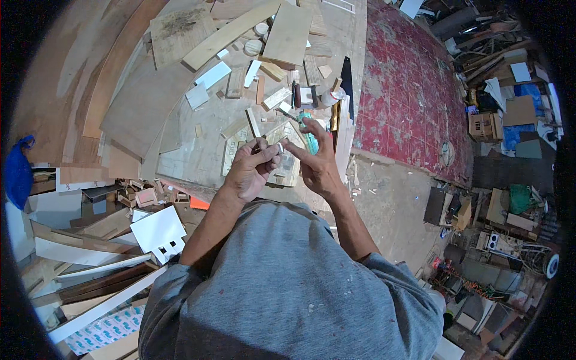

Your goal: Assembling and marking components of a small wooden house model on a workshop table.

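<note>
Between the thumb and forefinger of the left hand (251,170) sits a small pale piece (279,149), gripped above the table (187,150). To the right of it, the right hand (318,161) has its fingers spread apart, one tip very close to the piece; whether it touches, I cannot tell. Below the fingers lies a light wooden board (290,173), partly hidden by the hands. Just beyond the left fingers is a narrow wood strip (252,122), and just beyond the right ones a green item (310,143). Farther ahead of both hands, wood offcuts (236,82) lie scattered.

As for progress, the work seems to be underway: the piece is in hand, raised off the table and not set down. No joined, finished object can be made out near the fingers, and how much handling remains cannot be judged.
</note>
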`<action>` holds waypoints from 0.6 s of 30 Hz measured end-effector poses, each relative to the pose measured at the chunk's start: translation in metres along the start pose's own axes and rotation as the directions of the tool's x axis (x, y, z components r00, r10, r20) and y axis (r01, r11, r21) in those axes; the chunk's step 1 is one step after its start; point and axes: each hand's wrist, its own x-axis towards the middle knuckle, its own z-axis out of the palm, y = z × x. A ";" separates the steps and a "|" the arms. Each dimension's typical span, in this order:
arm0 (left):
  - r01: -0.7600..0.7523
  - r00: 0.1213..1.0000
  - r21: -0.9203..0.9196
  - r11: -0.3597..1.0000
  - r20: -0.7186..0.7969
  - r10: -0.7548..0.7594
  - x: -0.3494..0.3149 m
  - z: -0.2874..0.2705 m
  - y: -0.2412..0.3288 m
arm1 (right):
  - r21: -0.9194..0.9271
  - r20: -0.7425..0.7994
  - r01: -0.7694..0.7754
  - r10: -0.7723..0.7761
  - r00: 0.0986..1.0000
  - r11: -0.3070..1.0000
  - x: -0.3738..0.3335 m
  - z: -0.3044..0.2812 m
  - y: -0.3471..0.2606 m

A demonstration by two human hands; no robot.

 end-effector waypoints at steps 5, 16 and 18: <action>-0.004 1.000 -0.019 1.000 0.008 0.005 0.012 0.003 -0.011 | 0.046 -0.044 -0.091 0.093 0.995 0.995 -0.006 -0.012 0.020; -0.069 0.968 0.018 0.997 -0.239 0.071 0.007 -0.001 -0.029 | -0.249 -0.264 -0.521 0.460 0.848 0.816 -0.045 0.016 0.216; -0.157 0.938 0.047 0.986 -0.307 0.164 0.001 -0.012 -0.031 | -0.407 -0.223 -0.520 0.470 0.854 0.751 -0.035 0.023 0.249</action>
